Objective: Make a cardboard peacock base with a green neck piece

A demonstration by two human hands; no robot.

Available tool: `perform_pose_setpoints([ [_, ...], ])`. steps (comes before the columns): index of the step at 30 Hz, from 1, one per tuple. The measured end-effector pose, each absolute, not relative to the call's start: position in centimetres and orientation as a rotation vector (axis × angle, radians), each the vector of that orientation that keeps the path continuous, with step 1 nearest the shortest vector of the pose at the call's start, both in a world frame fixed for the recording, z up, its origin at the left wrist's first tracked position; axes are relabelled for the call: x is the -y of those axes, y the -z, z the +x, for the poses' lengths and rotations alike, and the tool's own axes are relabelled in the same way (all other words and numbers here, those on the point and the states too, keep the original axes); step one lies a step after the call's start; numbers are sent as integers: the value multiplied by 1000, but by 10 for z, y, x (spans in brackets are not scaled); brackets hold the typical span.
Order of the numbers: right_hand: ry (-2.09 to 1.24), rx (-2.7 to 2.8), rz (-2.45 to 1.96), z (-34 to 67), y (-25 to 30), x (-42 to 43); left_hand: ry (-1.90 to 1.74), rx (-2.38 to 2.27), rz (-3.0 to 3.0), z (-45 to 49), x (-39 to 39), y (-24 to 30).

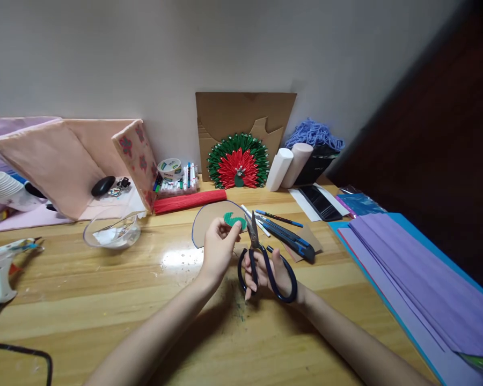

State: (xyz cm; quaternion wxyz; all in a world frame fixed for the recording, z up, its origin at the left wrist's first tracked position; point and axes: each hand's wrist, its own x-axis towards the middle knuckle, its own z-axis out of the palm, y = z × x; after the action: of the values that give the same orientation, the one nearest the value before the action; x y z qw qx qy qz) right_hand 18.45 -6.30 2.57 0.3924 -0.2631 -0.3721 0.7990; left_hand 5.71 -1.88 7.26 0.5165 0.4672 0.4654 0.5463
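Note:
My left hand (219, 247) pinches a small curved green cutout (230, 219) between thumb and fingers. Black-handled scissors (266, 262) are in my right hand (271, 272), its fingers through the handle loops. The blades point up and away, a little apart, with their tips close to the green piece's right edge; whether they touch it I cannot tell. Beneath and behind my left hand lies a rounded cardboard piece (204, 221) with a blue outline. To the right of the blades are a utility knife (292, 239), a white marker (247, 210) and a dark pen (279, 219).
A red and green peacock-like craft (238, 161) leans on a cardboard sheet (245, 107). Left are a red bundle (189, 201), a glass bowl (116, 236) and a glue gun (0, 273) with its cord. Purple sheets (418, 279) and a phone (319, 202) lie right.

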Motion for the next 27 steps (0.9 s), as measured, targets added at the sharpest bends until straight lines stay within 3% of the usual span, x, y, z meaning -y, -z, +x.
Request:
perform_pose_setpoints([
  [27,-1851,899,-981,176,-13,69,-1225,-1167,1088,59,14,-62],
])
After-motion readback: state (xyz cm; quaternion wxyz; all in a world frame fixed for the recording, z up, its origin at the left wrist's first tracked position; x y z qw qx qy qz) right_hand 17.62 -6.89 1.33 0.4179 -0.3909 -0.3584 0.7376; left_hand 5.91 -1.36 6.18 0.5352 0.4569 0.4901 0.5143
